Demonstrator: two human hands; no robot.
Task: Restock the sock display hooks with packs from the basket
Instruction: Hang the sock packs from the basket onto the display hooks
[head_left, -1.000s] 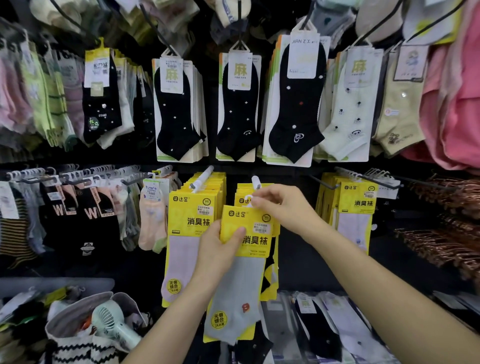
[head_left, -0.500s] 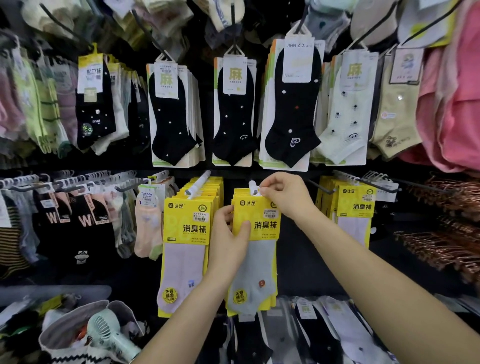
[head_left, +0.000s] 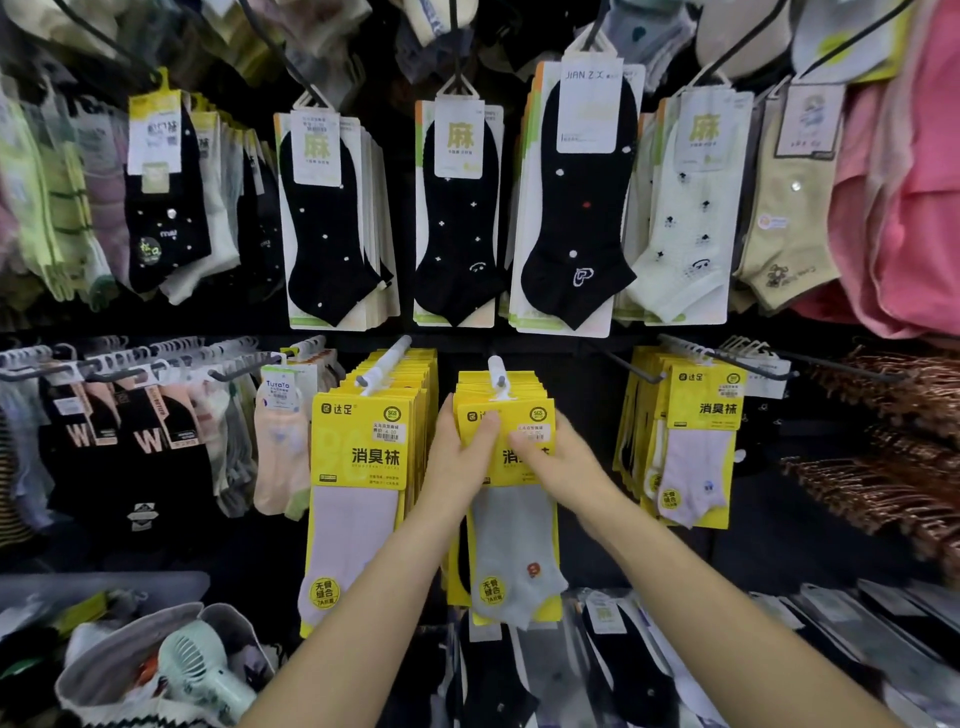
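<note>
A yellow sock pack (head_left: 511, 545) holding a grey ankle sock hangs at the front of a stack on the middle white hook (head_left: 497, 370). Its hang tab sits on the hook just behind the tip. My left hand (head_left: 460, 460) grips the card's left edge, thumb on the front. My right hand (head_left: 563, 465) holds the card's right side, fingers pressed on the printed face. The fabric basket (head_left: 130, 642) stands at the bottom left with a pale green hand fan (head_left: 200, 670) lying in it; any packs inside are hidden.
Matching yellow packs hang on a hook to the left (head_left: 358, 457) and another to the right (head_left: 701, 415). Black and white socks on cards (head_left: 576, 208) fill the row above. Copper hangers (head_left: 883, 467) jut out at the right. More packs lie on the shelf below.
The pack went from being held below the hook tip to hanging on the hook. My right hand dropped from the hook tip onto the card's face. My left hand rose with the pack.
</note>
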